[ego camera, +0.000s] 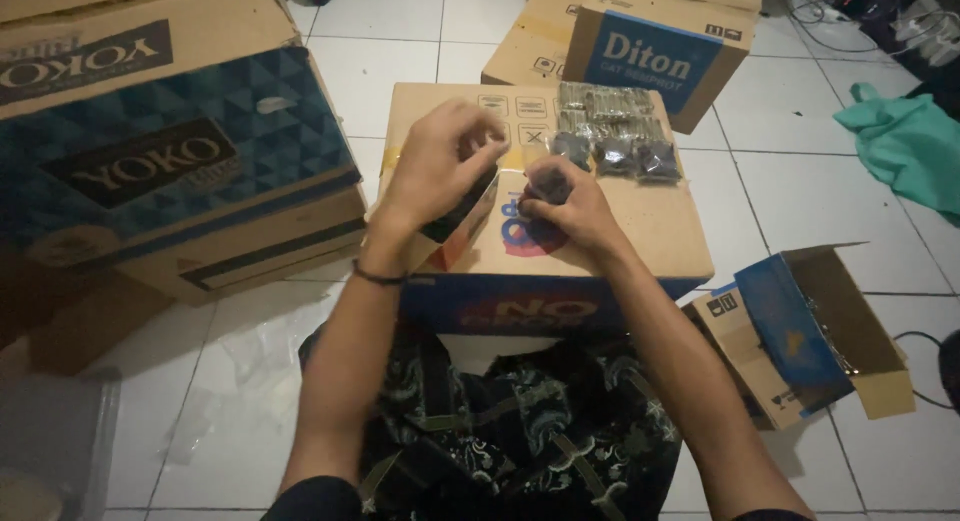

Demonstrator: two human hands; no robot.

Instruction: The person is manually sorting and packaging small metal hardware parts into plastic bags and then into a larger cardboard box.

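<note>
The left hand [440,166] is curled over a small dark box with a red-and-white end flap [462,224], its grip closed on the box and holding it tilted above the top of the brown corrugated cardboard carton [640,231] that serves as the work surface directly in front of the person. The right hand [570,206] sits just right of the left, its fingertips pinched shut on a small dark packet [549,185] held touching or just beside the open end of the box; the exact contact cannot be told. At the far side of the carton top lies a cluster of small clear packets of dark parts [615,131], arranged in rows, well apart from both hands. A large blue-patterned cardboard box [170,171] stands to the left on the white tiled floor [400,71]. A blue-and-brown cardboard box [650,51] stands farther off. An open small cardboard box [810,331] lies to the near right, and a green cloth [905,141] lies at the far right.
</note>
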